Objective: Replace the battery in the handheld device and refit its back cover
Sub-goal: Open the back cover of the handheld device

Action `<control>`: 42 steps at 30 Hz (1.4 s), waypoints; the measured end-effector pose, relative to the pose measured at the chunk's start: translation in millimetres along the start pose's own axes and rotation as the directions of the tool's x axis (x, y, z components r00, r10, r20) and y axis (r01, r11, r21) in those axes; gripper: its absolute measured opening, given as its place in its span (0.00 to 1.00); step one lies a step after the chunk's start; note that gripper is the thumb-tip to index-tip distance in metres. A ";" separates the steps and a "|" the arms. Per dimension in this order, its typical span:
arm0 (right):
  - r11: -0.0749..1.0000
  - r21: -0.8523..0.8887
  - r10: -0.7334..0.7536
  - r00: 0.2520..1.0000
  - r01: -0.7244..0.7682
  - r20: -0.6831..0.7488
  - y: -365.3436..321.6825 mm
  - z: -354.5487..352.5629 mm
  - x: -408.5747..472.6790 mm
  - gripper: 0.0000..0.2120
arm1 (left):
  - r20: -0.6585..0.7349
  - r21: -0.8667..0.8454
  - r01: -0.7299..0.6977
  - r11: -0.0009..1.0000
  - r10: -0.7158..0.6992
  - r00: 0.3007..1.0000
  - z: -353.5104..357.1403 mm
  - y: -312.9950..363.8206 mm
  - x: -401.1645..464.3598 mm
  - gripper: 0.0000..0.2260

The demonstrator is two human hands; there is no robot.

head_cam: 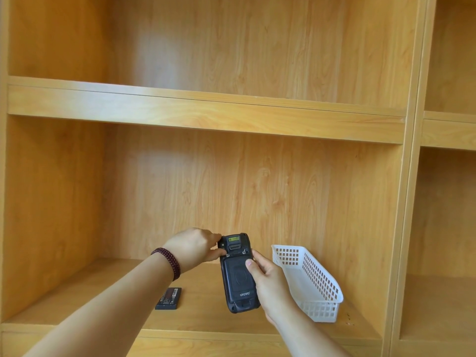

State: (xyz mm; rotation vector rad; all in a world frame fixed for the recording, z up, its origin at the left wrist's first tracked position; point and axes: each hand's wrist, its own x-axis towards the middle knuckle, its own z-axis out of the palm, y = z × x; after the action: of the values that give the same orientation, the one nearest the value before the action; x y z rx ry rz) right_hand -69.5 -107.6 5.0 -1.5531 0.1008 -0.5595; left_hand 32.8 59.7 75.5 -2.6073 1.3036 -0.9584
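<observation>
Above the wooden shelf [206, 320] we hold the handheld device [238, 273] upright, right hand [268, 279] closed around its side, left hand [193, 249] pinching its top latch.

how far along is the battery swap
Looks nearly done: the back cover sits on the device, and one battery lies loose on the shelf. In hand: the right hand holds the device while the left hand works at a latch. Left: locking the cover.
</observation>
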 end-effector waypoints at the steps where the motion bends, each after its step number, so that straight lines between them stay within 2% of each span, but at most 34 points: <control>1: 1.000 0.001 -0.003 1.000 0.003 0.003 -1.0 -0.5 -0.1 0.17 | -0.010 0.022 -0.006 1.000 0.006 1.000 1.1 0.4 0.5 0.22; 5: 1.000 -0.003 -0.002 1.000 0.002 0.002 -1.3 -1.9 0.7 0.17 | -0.039 0.068 0.000 0.998 0.002 0.999 3.2 3.9 -0.2 0.21; 8: 1.000 -0.004 0.008 1.000 -0.008 -0.004 -1.0 -1.4 2.4 0.19 | -0.091 0.011 -0.011 1.000 0.012 0.996 6.1 3.0 -2.8 0.21; 11: 1.000 0.008 0.024 1.000 -0.024 -0.006 2.1 4.0 2.7 0.20 | -0.149 0.044 -0.024 0.999 0.030 0.988 12.2 0.5 -3.7 0.23; 13: 0.999 0.023 0.034 0.999 -0.033 -0.018 4.9 7.1 2.5 0.19 | -0.170 -0.017 0.000 1.000 -0.003 0.985 10.9 0.4 -2.3 0.19; 15: 0.999 0.026 0.036 0.999 -0.035 -0.024 5.9 7.3 3.0 0.19 | -0.128 -0.064 0.029 0.997 -0.037 0.991 7.1 0.1 0.6 0.17; 22: 0.999 0.012 0.044 0.999 -0.043 -0.026 3.6 4.4 3.7 0.19 | -0.047 -0.183 0.042 0.982 -0.051 0.998 -3.3 -1.3 -2.5 0.19; 29: 1.000 -0.006 0.030 1.000 -0.030 -0.007 2.5 3.0 -0.9 0.19 | -0.025 -0.171 0.001 0.985 -0.005 1.000 -5.3 0.1 -2.3 0.17; 37: 0.999 -0.042 0.012 1.000 -0.014 -0.029 3.3 1.7 -2.4 0.19 | -0.001 -0.115 0.124 0.986 -0.125 0.992 0.3 15.5 -1.2 0.17; 39: 1.000 -0.027 0.004 1.000 -0.004 -0.027 1.0 1.1 -2.7 0.19 | -0.040 -0.201 0.163 0.966 -0.174 0.984 3.8 19.6 -3.3 0.17; 40: 1.000 -0.012 -0.003 1.000 0.002 -0.028 -0.6 1.4 -2.4 0.18 | -0.051 -0.297 0.205 0.933 -0.230 0.972 5.3 20.9 -4.1 0.16; 41: 1.000 0.006 -0.009 0.999 0.009 -0.030 -2.3 1.6 -2.0 0.17 | -0.040 -0.441 0.255 0.861 -0.303 0.952 6.5 21.7 -4.4 0.15; 42: 1.000 0.020 -0.015 0.999 0.016 -0.039 -3.9 1.8 -1.1 0.15 | 0.012 -0.616 0.301 0.728 -0.373 0.928 7.4 22.4 -4.2 0.15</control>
State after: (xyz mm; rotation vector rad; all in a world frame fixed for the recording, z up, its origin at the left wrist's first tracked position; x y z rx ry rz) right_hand -70.8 -105.2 8.5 -1.5245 0.1122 -0.6017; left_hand 19.4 47.0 60.1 -3.4374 1.3678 -0.8307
